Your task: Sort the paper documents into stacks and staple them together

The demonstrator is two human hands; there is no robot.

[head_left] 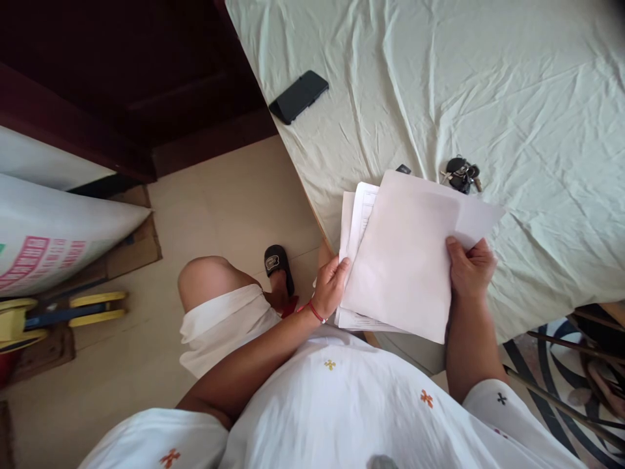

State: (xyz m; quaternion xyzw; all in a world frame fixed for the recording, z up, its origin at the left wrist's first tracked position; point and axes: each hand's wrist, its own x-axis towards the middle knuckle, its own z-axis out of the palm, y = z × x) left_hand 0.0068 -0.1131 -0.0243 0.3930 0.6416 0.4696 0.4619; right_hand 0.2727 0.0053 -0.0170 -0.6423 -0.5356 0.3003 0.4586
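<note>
Several sheets of paper (400, 254) are held in front of my chest, over the near edge of the table. My left hand (331, 286) is closed on the left edge of the stack, its thumb on top. Printed lines show on a sheet (362, 215) partly covered by the blank upper one. My right hand (471, 267) pinches the right side of the upper paper, thumb on top and fingers underneath. Just beyond the papers lies a bunch of keys (461, 174). A small dark object (403, 169) peeks out behind the top edge, mostly hidden.
A pale, wrinkled cloth (547, 130) covers the table. Near its left edge lies a black phone or phone case (299, 96). To the left on the floor are a white printed sack (63, 234) and a yellow-and-blue object (68, 316). Metal bars (561, 397) show at lower right.
</note>
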